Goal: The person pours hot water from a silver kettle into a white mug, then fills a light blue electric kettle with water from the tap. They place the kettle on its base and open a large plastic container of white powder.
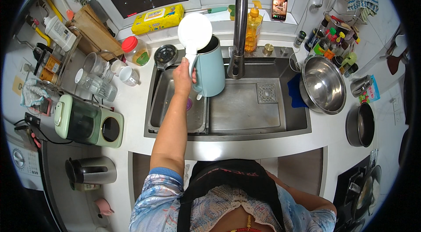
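Observation:
My left hand (185, 77) grips the handle of a light blue electric kettle (210, 72). The kettle is held over the sink (243, 110), near the divide between its shallow left tray and the wide basin. Its white lid (195, 31) stands flipped up, so the dark mouth shows. Just right of the kettle rises a dark pull-down faucet (241, 31), its spray head pointing down into the basin; I see no water running from it. My right hand is out of view; only the upper part of that arm shows beside my black apron (230, 172).
Right of the sink stand a steel mixing bowl (324, 84) and a dark pot (360, 125). A soap pump bottle (252, 31) and a propped phone (279, 4) are behind the faucet. Mugs (129, 75), a glass pitcher (98, 85) and a green appliance (88, 121) stand on the left.

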`<state>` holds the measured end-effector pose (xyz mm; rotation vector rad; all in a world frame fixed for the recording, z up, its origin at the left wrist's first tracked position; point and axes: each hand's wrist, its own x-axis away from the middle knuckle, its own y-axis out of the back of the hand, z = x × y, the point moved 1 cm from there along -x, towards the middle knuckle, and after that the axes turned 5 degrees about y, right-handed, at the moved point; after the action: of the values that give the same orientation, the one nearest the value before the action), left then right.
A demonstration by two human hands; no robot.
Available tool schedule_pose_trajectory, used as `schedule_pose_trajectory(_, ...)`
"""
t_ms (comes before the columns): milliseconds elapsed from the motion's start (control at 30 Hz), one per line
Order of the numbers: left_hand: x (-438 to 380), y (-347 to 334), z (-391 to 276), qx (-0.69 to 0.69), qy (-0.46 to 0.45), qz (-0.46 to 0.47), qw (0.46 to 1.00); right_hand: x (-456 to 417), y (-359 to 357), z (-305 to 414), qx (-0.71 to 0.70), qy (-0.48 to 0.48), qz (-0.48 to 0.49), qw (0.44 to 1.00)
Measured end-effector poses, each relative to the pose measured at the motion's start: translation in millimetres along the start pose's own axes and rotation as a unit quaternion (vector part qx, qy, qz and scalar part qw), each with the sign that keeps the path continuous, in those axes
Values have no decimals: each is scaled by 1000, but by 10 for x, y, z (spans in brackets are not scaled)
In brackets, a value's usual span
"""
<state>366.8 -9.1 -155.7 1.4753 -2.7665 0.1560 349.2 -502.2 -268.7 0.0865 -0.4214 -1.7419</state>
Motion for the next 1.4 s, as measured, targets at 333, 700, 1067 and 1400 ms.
schedule_pose_trajectory(333, -14, 11, 45, -11, 6, -22, 1000, 12, -29, -172, 56, -35, 52, 996)
schedule_pose_trajectory(700, -29, 2, 46, -17, 12, -26, 999, 44, -153, -490, -26, -94, 49, 994)
schedule_pose_trajectory(1067, -20, 5, 32, 4, -6, -8, 1000, -34, -70, -166, -176, -86, -13, 981)
schedule_pose_trajectory(1400, 22, -29, -21, 24, 3, -4, 1000, 120, -262, -888, -239, -112, 7, 965)
